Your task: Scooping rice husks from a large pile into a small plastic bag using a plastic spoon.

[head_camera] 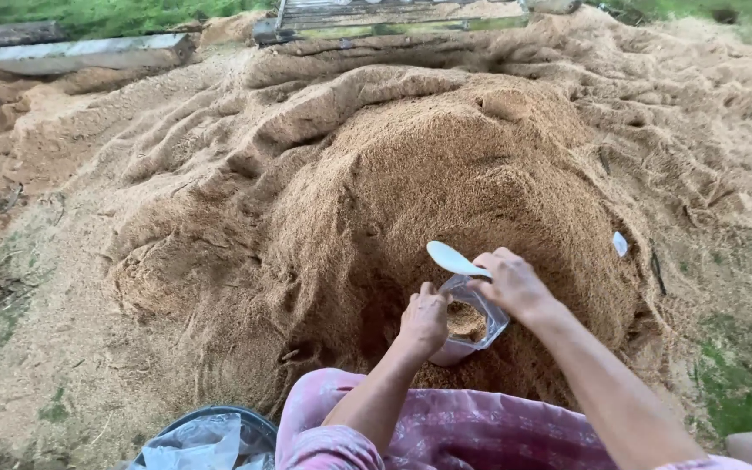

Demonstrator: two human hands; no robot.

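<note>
Left hand (424, 320) grips the clear bag (472, 322) rim, right hand (513, 283) the white spoon (451, 258).

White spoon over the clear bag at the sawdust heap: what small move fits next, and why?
Probably dip the white spoon into the sawdust heap for another scoop. The right hand holds it apparently empty above the clear plastic bag, which the left hand holds open and which looks only partly filled.

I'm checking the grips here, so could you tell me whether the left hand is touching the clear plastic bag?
Touching. The head view shows the left hand pinching the rim of the clear plastic bag, with no gap between them.
</note>
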